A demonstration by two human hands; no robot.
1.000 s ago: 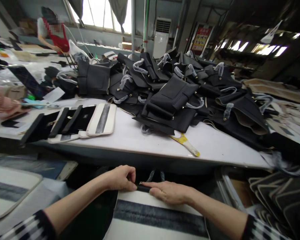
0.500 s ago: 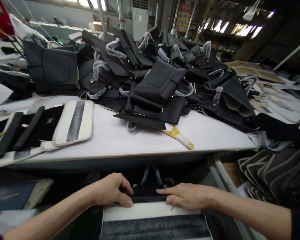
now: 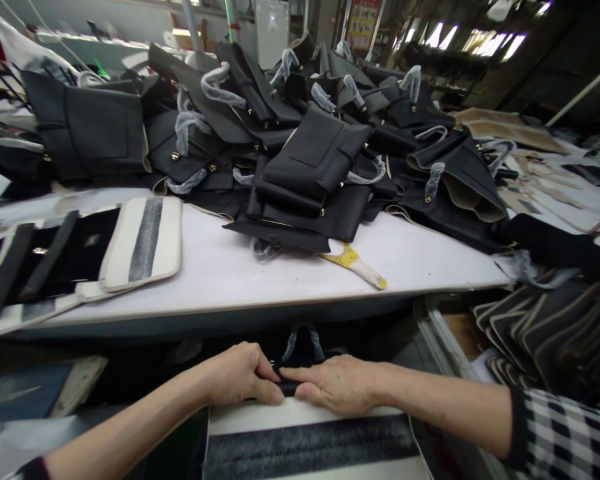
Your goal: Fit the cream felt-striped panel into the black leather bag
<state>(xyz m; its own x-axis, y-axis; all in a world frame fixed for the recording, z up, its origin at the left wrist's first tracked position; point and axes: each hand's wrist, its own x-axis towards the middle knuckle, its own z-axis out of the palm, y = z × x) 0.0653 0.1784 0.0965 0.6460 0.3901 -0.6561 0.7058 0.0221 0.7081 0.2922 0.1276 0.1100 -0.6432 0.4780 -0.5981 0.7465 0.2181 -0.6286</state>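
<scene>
Low in the view, my left hand and my right hand meet at the top edge of a white panel with a dark grey stripe. Both pinch and press a black bag piece with wrapped handles that lies at that edge. The left fingers are curled round the black edge. The right fingers lie pressed along it, the tips touching the left hand.
A white table stands just beyond, heaped with black bags. A yellow-and-white tool lies near its front edge. White striped panels and black strips lie at left. Stacked dark panels fill a bin at right.
My right hand has slid left along the black edge until it touches my left hand. The view has tilted down slightly.
</scene>
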